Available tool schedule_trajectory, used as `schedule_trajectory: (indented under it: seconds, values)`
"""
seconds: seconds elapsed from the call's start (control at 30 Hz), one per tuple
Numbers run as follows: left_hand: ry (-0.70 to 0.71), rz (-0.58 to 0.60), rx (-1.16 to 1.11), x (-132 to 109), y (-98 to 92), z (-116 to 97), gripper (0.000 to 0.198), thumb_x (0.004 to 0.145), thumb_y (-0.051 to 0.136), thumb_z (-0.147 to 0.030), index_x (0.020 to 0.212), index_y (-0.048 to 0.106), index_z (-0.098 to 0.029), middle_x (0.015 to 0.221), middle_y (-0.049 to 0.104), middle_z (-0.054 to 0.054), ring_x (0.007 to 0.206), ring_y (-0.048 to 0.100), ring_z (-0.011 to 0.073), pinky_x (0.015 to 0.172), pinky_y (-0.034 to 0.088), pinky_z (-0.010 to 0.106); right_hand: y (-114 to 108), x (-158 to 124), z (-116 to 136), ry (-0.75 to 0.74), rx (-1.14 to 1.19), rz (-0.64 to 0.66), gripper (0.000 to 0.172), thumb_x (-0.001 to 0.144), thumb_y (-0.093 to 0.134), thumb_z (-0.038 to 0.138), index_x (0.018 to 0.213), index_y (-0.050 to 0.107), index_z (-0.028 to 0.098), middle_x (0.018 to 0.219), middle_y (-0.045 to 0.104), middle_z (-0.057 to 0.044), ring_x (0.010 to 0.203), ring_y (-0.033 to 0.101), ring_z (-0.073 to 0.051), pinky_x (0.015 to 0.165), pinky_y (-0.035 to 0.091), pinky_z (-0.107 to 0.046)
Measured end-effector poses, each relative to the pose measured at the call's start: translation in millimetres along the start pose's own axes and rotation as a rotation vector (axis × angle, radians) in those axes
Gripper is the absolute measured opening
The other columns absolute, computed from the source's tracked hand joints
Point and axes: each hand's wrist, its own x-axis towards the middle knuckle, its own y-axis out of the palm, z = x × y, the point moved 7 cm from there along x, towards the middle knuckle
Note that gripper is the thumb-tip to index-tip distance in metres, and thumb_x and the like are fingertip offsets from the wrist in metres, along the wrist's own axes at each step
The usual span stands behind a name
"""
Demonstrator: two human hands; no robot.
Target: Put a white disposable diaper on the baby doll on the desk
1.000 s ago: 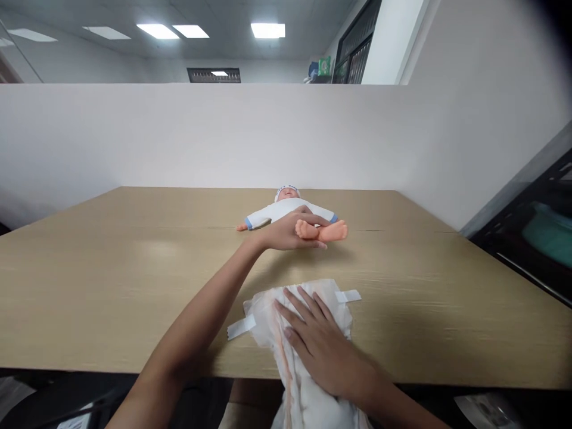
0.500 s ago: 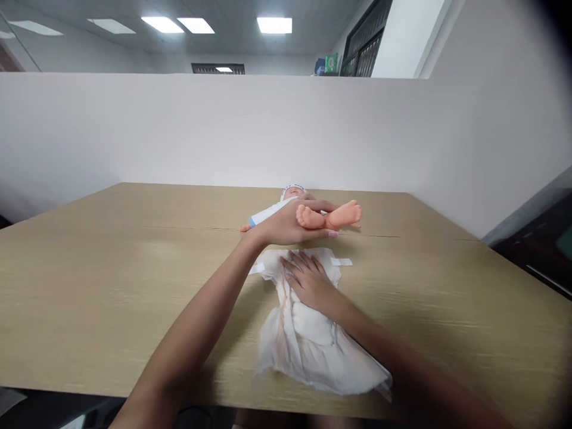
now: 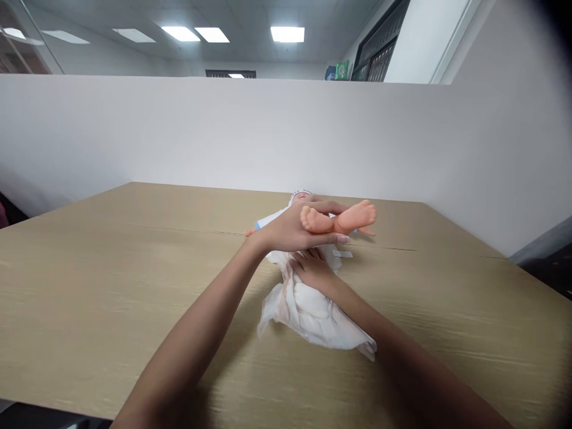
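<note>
A baby doll (image 3: 357, 215) lies on its back on the far part of the table, in a white top with blue cuffs and a patterned cap. My left hand (image 3: 295, 229) is wrapped round its lower legs and holds both feet up off the table. Beneath and nearer to me, a white diaper (image 3: 313, 304) is spread open, its side tabs (image 3: 343, 254) out. My right hand (image 3: 315, 269) lies on the diaper with fingers stretched out, the fingertips partly hidden under my left hand and the doll's legs.
The wooden table (image 3: 111, 286) reaches back to a white partition (image 3: 223, 131). At the right edge stands a dark object (image 3: 547, 265), not clear in kind. Behind the partition, a green package (image 3: 342, 70) shows near a barred window.
My right hand and the diaper have moved forward, away from me, so the diaper's far end is now under the doll's raised legs. My left hand still holds the legs. The view has shifted slightly.
</note>
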Motion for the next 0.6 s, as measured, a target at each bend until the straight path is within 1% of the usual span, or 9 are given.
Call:
schedule_trajectory:
  seconds: [0.07, 0.13, 0.2, 0.27, 0.33, 0.4, 0.43, 0.5, 0.6]
  values:
    - [0.017, -0.006, -0.004, 0.0, -0.9, 0.1, 0.034, 0.092, 0.074, -0.040, 0.123, 0.072, -0.025, 0.125, 0.074, 0.003, 0.120, 0.062, 0.0246, 0.103, 0.046, 0.039, -2.2, 6.1, -1.4, 0.013, 0.014, 0.005, 0.039, 0.107, 0.049, 0.029, 0.142, 0.063, 0.023, 0.156, 0.057, -0.010, 0.145, 0.048, -0.035, 0.120, 0.037, -0.056]
    - [0.036, -0.007, -0.020, -0.1, -1.5, -0.7, 0.035, 0.092, 0.074, -0.038, 0.125, 0.071, -0.025, 0.126, 0.074, 0.003, 0.120, 0.063, 0.0245, 0.104, 0.046, 0.038, -9.9, 9.1, 0.3, 0.005, 0.049, 0.012, 0.038, 0.106, 0.051, 0.028, 0.141, 0.064, 0.022, 0.156, 0.057, -0.011, 0.146, 0.047, -0.037, 0.119, 0.039, -0.057]
    - [0.050, -0.010, -0.027, 0.0, -1.8, -1.7, 0.035, 0.092, 0.074, -0.037, 0.126, 0.071, -0.026, 0.126, 0.074, 0.003, 0.121, 0.063, 0.0245, 0.106, 0.046, 0.039, -24.2, 8.1, 6.2, -0.044, 0.101, 0.026, 0.037, 0.106, 0.049, 0.025, 0.139, 0.065, 0.019, 0.154, 0.058, -0.012, 0.147, 0.048, -0.035, 0.119, 0.041, -0.054]
    - [0.042, -0.012, -0.026, 0.3, -1.8, -1.5, 0.034, 0.092, 0.074, -0.036, 0.125, 0.073, -0.028, 0.127, 0.075, 0.002, 0.121, 0.064, 0.0252, 0.107, 0.046, 0.040, -44.2, 1.0, 14.2, -0.123, 0.155, 0.038, 0.038, 0.108, 0.043, 0.023, 0.138, 0.066, 0.020, 0.150, 0.063, -0.008, 0.143, 0.053, -0.029, 0.118, 0.044, -0.047]
    - [0.030, -0.008, -0.030, 0.7, -1.6, -1.1, 0.035, 0.092, 0.074, -0.037, 0.126, 0.073, -0.030, 0.126, 0.075, 0.002, 0.121, 0.065, 0.0260, 0.107, 0.047, 0.040, -66.3, -13.0, 18.4, -0.169, 0.214, 0.032, 0.039, 0.111, 0.038, 0.025, 0.139, 0.066, 0.026, 0.144, 0.068, -0.002, 0.138, 0.058, -0.023, 0.114, 0.048, -0.040]
    - [0.032, -0.002, -0.036, 1.0, -1.5, -1.4, 0.041, 0.092, 0.075, -0.038, 0.132, 0.070, -0.031, 0.123, 0.076, 0.002, 0.121, 0.065, 0.0264, 0.106, 0.047, 0.040, -85.1, -32.9, 12.2, -0.119, 0.287, 0.005, 0.038, 0.112, 0.038, 0.031, 0.135, 0.068, 0.031, 0.136, 0.072, 0.001, 0.131, 0.064, -0.022, 0.107, 0.053, -0.036]
    - [0.038, -0.003, -0.038, 1.1, -1.8, -1.9, 0.044, 0.092, 0.075, -0.039, 0.135, 0.069, -0.031, 0.121, 0.077, 0.003, 0.121, 0.066, 0.0263, 0.106, 0.048, 0.040, -91.9, -44.8, 6.4, -0.084, 0.335, -0.015, 0.036, 0.111, 0.039, 0.034, 0.129, 0.071, 0.032, 0.131, 0.075, 0.001, 0.124, 0.068, -0.022, 0.102, 0.056, -0.035]
    - [0.053, -0.012, -0.043, 0.7, -3.0, -3.1, 0.046, 0.092, 0.075, -0.038, 0.137, 0.068, -0.030, 0.119, 0.077, 0.003, 0.120, 0.066, 0.0259, 0.106, 0.047, 0.039, -100.2, -70.5, -10.1, -0.014, 0.419, -0.072, 0.035, 0.111, 0.041, 0.037, 0.117, 0.074, 0.029, 0.118, 0.079, -0.001, 0.113, 0.072, -0.024, 0.097, 0.057, -0.038]
    - [0.040, -0.019, -0.031, -0.8, -3.5, -3.2, 0.041, 0.092, 0.075, -0.037, 0.132, 0.070, -0.028, 0.119, 0.076, 0.004, 0.118, 0.066, 0.0253, 0.103, 0.048, 0.038, -105.8, -104.8, -42.5, 0.063, 0.420, -0.212, 0.034, 0.109, 0.043, 0.037, 0.101, 0.074, 0.025, 0.101, 0.080, -0.005, 0.099, 0.073, -0.026, 0.090, 0.056, -0.042]
